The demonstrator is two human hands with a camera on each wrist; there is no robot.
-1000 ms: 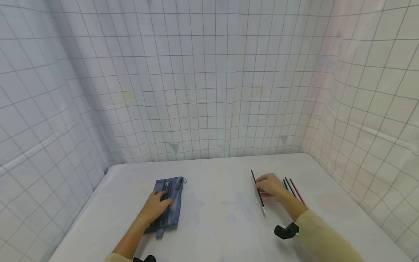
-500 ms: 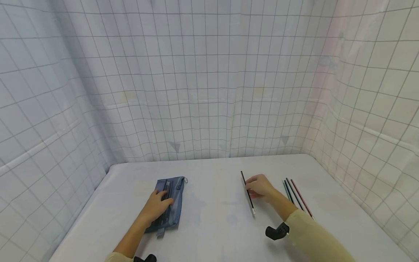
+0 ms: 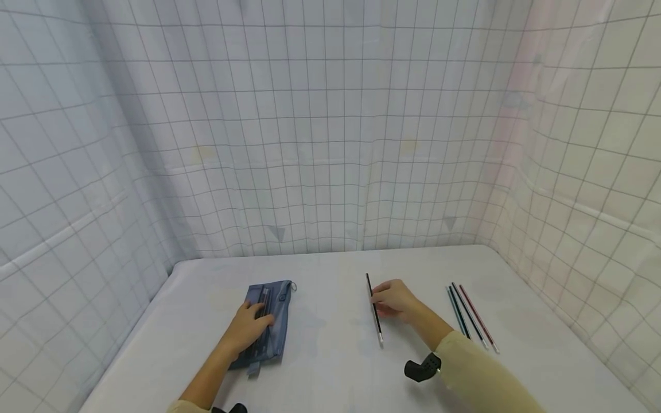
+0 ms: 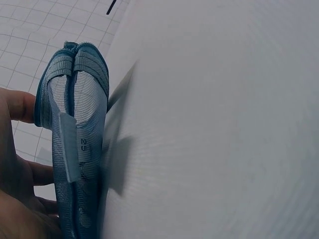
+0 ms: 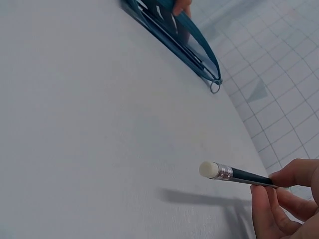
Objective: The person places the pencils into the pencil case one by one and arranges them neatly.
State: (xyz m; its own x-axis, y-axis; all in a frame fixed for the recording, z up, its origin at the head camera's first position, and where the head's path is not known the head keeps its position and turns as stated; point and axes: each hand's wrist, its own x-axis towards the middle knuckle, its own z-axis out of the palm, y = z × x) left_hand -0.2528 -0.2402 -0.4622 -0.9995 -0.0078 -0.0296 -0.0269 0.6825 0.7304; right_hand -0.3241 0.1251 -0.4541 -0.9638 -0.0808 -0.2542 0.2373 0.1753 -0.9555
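Note:
A blue mesh pencil case point(image 3: 279, 327) lies on the left of the table, with dark pencils showing in it. In the right wrist view its long side gapes at the zip. My left hand point(image 3: 245, 330) holds the pencil case from above, thumb near the gaping edge and fingers bent on the mesh. To the right, my right hand point(image 3: 395, 298) pinches a dark pencil point(image 3: 375, 312) between thumb and fingers. Its white eraser point(image 5: 208, 169) and silver band point towards me, just above the table. Inside the case, details are partly hidden by mesh and hand.
On the right lie several loose pencils, among them a red pencil point(image 3: 479, 318) and a green pencil point(image 3: 459, 314). A small metal ring point(image 3: 294, 286) hangs at the case's far corner. White gridded cloth point(image 3: 330, 143) surrounds the white table point(image 3: 330, 367).
My right hand has carried the dark pencil leftwards, away from the loose pencils and towards the case. My left hand stays on the pencil case.

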